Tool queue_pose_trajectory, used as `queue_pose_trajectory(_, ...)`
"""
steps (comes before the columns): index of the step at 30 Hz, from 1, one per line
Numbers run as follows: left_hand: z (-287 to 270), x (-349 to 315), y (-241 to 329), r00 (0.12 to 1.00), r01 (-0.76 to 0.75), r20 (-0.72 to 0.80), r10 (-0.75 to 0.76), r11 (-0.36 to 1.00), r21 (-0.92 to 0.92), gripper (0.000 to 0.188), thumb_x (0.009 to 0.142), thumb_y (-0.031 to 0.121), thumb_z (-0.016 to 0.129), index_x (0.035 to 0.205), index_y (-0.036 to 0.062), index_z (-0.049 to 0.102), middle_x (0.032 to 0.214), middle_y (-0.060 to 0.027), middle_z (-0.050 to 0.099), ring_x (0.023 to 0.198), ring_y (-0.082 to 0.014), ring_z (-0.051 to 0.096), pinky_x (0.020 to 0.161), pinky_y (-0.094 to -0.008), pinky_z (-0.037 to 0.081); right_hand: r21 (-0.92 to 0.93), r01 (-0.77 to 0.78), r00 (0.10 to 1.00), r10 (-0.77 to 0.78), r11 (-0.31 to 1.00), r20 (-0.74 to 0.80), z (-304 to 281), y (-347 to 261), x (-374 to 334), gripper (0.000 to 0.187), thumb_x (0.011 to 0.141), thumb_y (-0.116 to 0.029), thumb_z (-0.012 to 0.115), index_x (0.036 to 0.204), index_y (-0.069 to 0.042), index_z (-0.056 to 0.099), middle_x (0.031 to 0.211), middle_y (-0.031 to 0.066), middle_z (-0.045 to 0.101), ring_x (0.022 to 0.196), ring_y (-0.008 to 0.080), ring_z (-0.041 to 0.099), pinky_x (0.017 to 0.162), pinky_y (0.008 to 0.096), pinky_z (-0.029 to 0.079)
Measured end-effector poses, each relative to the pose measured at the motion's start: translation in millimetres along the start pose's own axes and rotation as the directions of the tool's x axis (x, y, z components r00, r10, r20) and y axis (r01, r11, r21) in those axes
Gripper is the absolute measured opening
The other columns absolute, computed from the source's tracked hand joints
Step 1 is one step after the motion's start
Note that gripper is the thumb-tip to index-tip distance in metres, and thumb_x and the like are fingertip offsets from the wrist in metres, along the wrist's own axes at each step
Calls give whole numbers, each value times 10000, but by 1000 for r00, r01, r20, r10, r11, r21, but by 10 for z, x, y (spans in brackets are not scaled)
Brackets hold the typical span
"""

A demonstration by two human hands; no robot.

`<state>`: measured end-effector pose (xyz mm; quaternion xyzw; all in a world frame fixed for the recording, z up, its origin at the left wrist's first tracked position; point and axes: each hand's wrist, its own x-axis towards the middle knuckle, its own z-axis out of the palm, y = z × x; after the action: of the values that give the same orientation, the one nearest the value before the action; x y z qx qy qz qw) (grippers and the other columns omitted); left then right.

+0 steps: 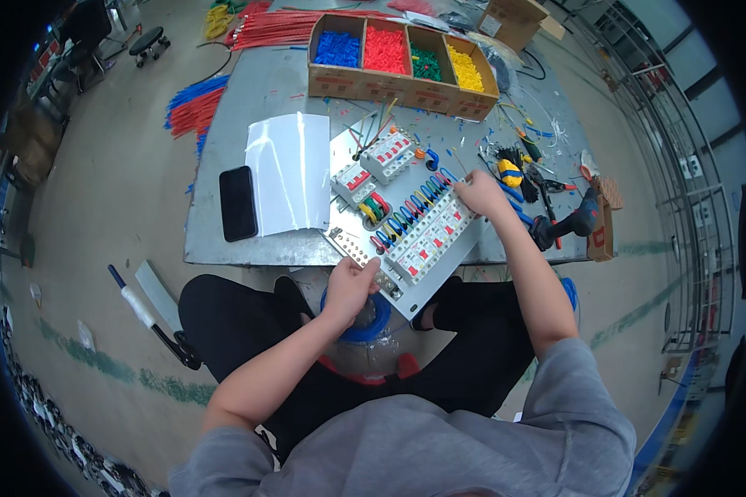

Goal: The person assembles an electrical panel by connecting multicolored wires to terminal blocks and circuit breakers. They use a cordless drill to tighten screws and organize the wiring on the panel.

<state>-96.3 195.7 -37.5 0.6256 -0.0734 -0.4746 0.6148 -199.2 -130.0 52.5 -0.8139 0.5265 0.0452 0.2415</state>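
Observation:
A white mounting plate (pixel 419 303) lies slanted, its near corner jutting over the table edge toward my lap. It carries a long row of circuit breakers (pixel 436 238) with red switches, two smaller breaker groups (pixel 387 156) and a brass terminal bar (pixel 350 247). Loops of blue, yellow, green and red wire (pixel 413 209) rise along the breaker row. My left hand (pixel 352 288) is closed on the plate's near left edge, beside the terminal bar. At the row's far right end, my right hand (pixel 481 195) has its fingers pinched together near the blue wires; what they hold is hidden.
Behind the plate stands a divided cardboard box (pixel 399 85) of blue, red, green and yellow pieces. A phone (pixel 238 203) and white sheets (pixel 292 174) lie left. On the right are a power drill (pixel 565 222) and hand tools (pixel 547 184). Blue coiled wire (pixel 365 331) hangs below the plate.

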Motion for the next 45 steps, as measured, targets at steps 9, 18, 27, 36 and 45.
queue_pose_trajectory(9, -375, -10, 92, 971, -135, -100, 218, 839, 527, 332, 915, 213, 825, 866, 7, 569, 667, -38, 579, 598, -112, 527, 567, -321, 439, 93, -21, 998, 26, 995, -51, 319, 413, -1019, 577, 1020, -450, 649, 1241, 82, 620, 1212, 336, 687, 1120, 460, 708, 965, 491, 551)
queue_pose_trajectory(18, -409, 108, 184, 963, -101, -143, 230, 795, 598, 312, 939, 183, 790, 885, 19, 530, 638, -21, 516, 573, -96, 451, 559, -320, 410, 221, 30, 999, -34, 975, 15, 331, 545, -1324, 491, 1051, -444, 654, 1155, 28, 568, 969, 247, 694, 876, 387, 711, 805, 465, 549)
queue_pose_trajectory(27, -469, 288, 366, 957, -90, -90, 275, 578, 811, 386, 927, 246, 819, 756, 5, 571, 597, -95, 611, 511, -177, 610, 523, -324, 468, 620, -42, 984, -76, 784, 163, 526, 1000, -1127, 324, 1042, -288, 710, 1111, -36, 520, 952, 74, 586, 872, 135, 559, 804, 319, 496)
queue_pose_trajectory(36, -507, 403, 491, 887, -191, -75, 455, 510, 839, 433, 1004, 152, 740, 659, -7, 532, 547, -101, 499, 456, -199, 404, 478, -341, 360, 666, -132, 961, -71, 735, 268, 398, 938, -1026, 351, 1006, -289, 763, 1066, -54, 510, 911, 6, 531, 840, 81, 512, 768, 277, 475)
queue_pose_trajectory(45, -196, 398, 691, 579, -749, 413, 703, 258, 610, 148, 721, 24, 773, 770, 39, 634, 802, -92, 613, 739, -291, 550, 677, -395, 446, 264, 178, 984, -170, 948, -54, 230, 551, -1003, 425, 895, -202, 812, 1231, -21, 623, 1135, 132, 593, 1043, 276, 590, 879, 383, 520)
